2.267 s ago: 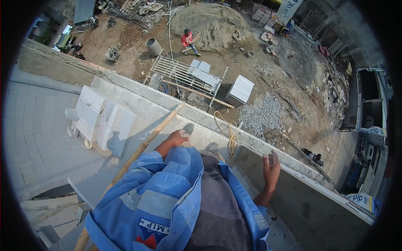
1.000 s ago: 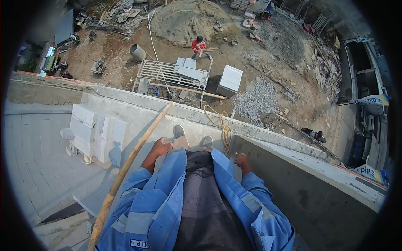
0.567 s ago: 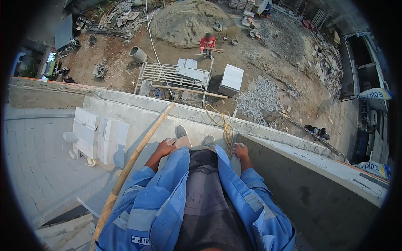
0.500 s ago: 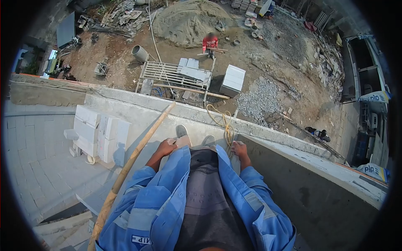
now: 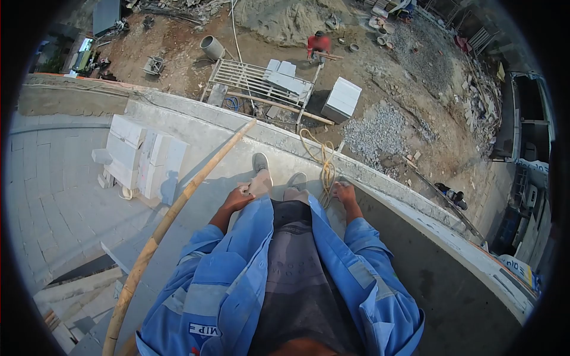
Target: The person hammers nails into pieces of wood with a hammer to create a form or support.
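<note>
My left hand (image 5: 238,197) is by my left leg, its fingers curled in; whatever is in them is too small to make out. My right hand (image 5: 344,191) is closed beside the yellow rope (image 5: 327,169), near the end of a grey wall (image 5: 415,255); its grip is hard to see. The rope lies in loose loops over the concrete ledge (image 5: 231,169), trailing to the outer edge. Both my shoes (image 5: 259,161) stand on that ledge. Left of my left arm, a long bamboo pole (image 5: 190,188) slants across it.
White blocks (image 5: 126,153) are stacked at left. Past the ledge edge (image 5: 225,120) is a drop to the ground, where a person in red (image 5: 319,44) holds wooden pieces near a slatted frame (image 5: 255,80) and a white block stack (image 5: 342,98). Another person (image 5: 454,196) is lower right.
My view has tilted and shifted, so the yard sits higher and further right. The person in red has bent forward. My hands stay in about the same places.
</note>
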{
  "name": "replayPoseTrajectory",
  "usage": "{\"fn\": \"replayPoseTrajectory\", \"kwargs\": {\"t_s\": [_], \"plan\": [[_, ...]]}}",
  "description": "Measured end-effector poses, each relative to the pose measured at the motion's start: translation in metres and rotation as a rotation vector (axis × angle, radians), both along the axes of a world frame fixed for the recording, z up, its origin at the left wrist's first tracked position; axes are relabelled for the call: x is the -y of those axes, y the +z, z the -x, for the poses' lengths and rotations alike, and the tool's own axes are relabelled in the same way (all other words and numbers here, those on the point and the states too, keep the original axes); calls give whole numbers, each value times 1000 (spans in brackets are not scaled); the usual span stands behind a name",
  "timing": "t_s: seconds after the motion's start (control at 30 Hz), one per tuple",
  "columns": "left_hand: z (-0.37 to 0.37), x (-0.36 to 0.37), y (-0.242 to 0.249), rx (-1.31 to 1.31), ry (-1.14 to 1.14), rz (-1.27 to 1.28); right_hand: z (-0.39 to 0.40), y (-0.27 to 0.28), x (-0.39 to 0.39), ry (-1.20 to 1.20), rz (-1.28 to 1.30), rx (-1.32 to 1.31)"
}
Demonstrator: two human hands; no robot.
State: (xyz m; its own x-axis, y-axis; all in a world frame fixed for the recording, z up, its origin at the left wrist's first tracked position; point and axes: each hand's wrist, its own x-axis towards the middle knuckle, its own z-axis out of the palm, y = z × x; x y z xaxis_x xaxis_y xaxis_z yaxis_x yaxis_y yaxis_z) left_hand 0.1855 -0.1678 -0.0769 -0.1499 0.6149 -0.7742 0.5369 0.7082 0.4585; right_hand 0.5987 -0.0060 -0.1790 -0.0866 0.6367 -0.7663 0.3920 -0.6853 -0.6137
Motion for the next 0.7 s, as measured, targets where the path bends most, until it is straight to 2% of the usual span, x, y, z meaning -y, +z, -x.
{"fn": "replayPoseTrajectory", "kwargs": {"t_s": [0.03,0.1,0.3,0.4,0.5,0.57,0.7], "plan": [[3,-22,-3,-42,5,42,6,-2,-17,-1,-41,-14],[1,-11,-15,-52,3,26,-2,-5,5,-54,105,70],[-7,-7,-8,-26,7,39,-14,3,16,-48,127,34],[-5,-4,-19,-34,-10,-75,-17,-11,15,-62,106,27],[-5,-5,-22,16,29,-30,-20,-7,12,-83,93,24],[-6,-7,-19,58,156,37,-20,6,8,-81,89,36],[-12,-4,-2,46,219,-91,-28,-2,5,-11,71,61]]}}
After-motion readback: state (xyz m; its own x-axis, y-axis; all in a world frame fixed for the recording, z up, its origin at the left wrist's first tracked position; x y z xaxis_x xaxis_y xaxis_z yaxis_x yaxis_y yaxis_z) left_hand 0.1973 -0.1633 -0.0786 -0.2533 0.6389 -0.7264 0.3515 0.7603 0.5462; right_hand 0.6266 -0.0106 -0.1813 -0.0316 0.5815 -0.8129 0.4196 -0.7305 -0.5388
